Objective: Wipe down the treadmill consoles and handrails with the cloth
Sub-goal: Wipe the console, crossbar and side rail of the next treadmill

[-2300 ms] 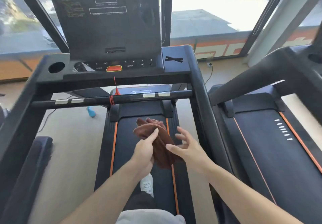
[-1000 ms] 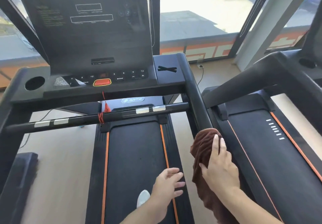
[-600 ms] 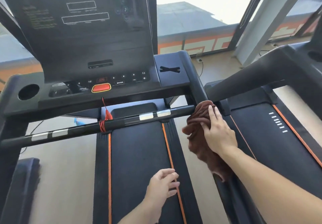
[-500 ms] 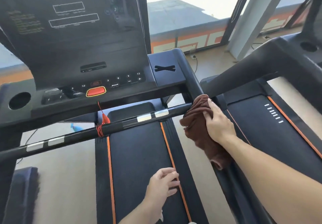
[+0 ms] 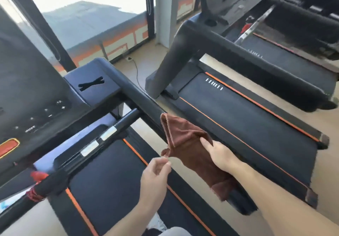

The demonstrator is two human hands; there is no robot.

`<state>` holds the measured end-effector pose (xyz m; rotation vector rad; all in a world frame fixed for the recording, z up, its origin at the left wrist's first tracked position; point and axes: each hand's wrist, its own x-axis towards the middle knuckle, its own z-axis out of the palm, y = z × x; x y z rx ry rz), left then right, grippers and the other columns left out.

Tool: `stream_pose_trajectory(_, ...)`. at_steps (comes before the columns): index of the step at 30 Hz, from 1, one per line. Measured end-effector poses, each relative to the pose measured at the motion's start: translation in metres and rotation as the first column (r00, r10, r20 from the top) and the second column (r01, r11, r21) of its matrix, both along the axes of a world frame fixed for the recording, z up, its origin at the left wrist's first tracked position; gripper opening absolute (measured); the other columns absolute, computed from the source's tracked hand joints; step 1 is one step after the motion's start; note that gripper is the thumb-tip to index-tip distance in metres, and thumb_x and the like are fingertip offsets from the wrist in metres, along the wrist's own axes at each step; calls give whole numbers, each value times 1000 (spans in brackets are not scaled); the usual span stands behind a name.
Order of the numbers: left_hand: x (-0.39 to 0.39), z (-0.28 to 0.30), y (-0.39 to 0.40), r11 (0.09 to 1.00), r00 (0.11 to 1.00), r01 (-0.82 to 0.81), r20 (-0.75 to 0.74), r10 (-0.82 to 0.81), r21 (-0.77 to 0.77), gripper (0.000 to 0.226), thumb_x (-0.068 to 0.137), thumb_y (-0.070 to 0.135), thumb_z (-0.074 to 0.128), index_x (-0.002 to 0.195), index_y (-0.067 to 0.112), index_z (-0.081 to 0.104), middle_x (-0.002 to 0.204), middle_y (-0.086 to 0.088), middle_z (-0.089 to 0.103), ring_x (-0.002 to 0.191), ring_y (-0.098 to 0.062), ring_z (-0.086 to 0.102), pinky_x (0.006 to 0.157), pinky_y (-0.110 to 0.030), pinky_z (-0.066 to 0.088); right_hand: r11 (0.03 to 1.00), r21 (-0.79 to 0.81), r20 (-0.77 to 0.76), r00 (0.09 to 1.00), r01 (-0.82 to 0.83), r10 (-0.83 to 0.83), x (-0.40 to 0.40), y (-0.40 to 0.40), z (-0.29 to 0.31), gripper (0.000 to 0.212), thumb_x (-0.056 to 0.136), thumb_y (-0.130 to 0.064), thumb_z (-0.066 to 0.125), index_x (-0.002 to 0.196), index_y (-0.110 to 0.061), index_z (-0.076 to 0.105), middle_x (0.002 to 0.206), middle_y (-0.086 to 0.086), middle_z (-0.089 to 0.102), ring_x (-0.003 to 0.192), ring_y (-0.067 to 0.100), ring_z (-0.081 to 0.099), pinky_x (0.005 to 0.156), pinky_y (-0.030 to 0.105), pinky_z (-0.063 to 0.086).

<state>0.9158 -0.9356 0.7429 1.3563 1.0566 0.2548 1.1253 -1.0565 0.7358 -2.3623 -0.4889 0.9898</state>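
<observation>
Cloth: the brown cloth [image 5: 185, 144] lies draped over the right handrail [image 5: 145, 101] of the near treadmill, one end hanging down past the rail.
Right hand: the right hand [image 5: 221, 154] lies on the cloth with fingers straight, pressing it.
Left hand: the left hand [image 5: 156, 175] pinches a lower corner of the cloth between thumb and fingertips.
Console: the console [image 5: 36, 96] rises at the left edge, its crossbar [image 5: 117, 127] meeting the handrail.

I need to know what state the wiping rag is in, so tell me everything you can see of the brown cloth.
The brown cloth looks like soft terry, reddish brown with a paler stitched hem. It is rumpled and folded, one corner standing up, the far end hanging down. The right hand lies over its middle; the left hand pinches a low corner. It is at the right handrail; contact cannot be told.
</observation>
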Motion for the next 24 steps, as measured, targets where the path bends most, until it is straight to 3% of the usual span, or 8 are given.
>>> stream_pose_trajectory(4, 28, 27, -35, 977, 985, 130, 90, -146, 169, 8, 94, 21, 69, 96, 28, 70, 90, 19, 73, 86, 1, 69, 76, -9, 48, 999, 49, 134, 991, 9, -16, -19, -59, 5, 44, 98, -64, 48, 123, -33, 67, 115, -19, 68, 108, 9, 62, 98, 33, 47)
stream_pose_trajectory(11, 42, 31, -139, 940, 952, 301, 9, -306, 162, 19, 94, 31, 69, 110, 37, 61, 103, 15, 70, 97, 0, 66, 83, -16, 52, 938, 327, 420, 871, 115, -253, -67, -153, -8, 3, 98, -26, 68, 99, -23, 70, 89, -24, 59, 89, 11, 57, 83, 41, 52)
stream_pose_trajectory(13, 44, 28, -171, 940, 960, 278, -14, -281, 200, 24, 92, 32, 71, 113, 38, 60, 106, 15, 69, 100, 0, 65, 87, -20, 53, 869, 455, 263, 903, 194, -340, -73, -182, 2, 10, 98, -19, 69, 99, -28, 70, 91, -21, 68, 90, 10, 65, 83, 38, 56)
stream_pose_trajectory(16, 46, 29, -217, 965, 978, 207, -28, -205, 160, 29, 92, 32, 71, 118, 36, 58, 109, 14, 68, 101, -1, 65, 87, -19, 52, 732, 576, -137, 926, 363, -351, -82, -231, 25, 21, 100, -14, 67, 112, -30, 73, 100, -11, 78, 96, 11, 74, 82, 30, 61)
stream_pose_trajectory(19, 52, 35, -266, 978, 979, 204, -8, -204, -50, 32, 93, 35, 69, 123, 32, 57, 110, 9, 72, 103, -8, 69, 92, -27, 56, 681, 606, -290, 911, 412, -294, -80, -280, 48, 29, 100, -7, 64, 117, -27, 75, 106, -4, 79, 102, 20, 75, 89, 38, 60)
stream_pose_trajectory(21, 57, 35, -293, 967, 977, 208, -13, -212, -148, 39, 89, 46, 69, 124, 34, 59, 109, 8, 75, 103, -11, 72, 99, -41, 56, 682, 600, -353, 904, 418, -243, -71, -308, 60, 27, 95, -7, 71, 112, -26, 76, 105, -5, 79, 103, 18, 74, 91, 29, 58)
stream_pose_trajectory(22, 61, 36, -304, 959, 973, 225, -17, -231, -171, 49, 82, 56, 69, 126, 36, 58, 112, 10, 74, 107, -11, 70, 102, -43, 54, 691, 591, -382, 899, 417, -216, -65, -321, 65, 24, 89, -13, 78, 110, -24, 77, 104, -4, 79, 102, 17, 74, 91, 27, 57)
stream_pose_trajectory(24, 69, 35, -317, 938, 954, 289, -21, -299, -190, 80, 66, 74, 71, 136, 42, 50, 125, 14, 70, 119, -9, 64, 110, -44, 47, 659, 591, -511, 848, 464, -139, -52, -343, 68, 42, 73, -25, 86, 111, -11, 74, 102, 5, 77, 95, 20, 71, 86, 29, 55)
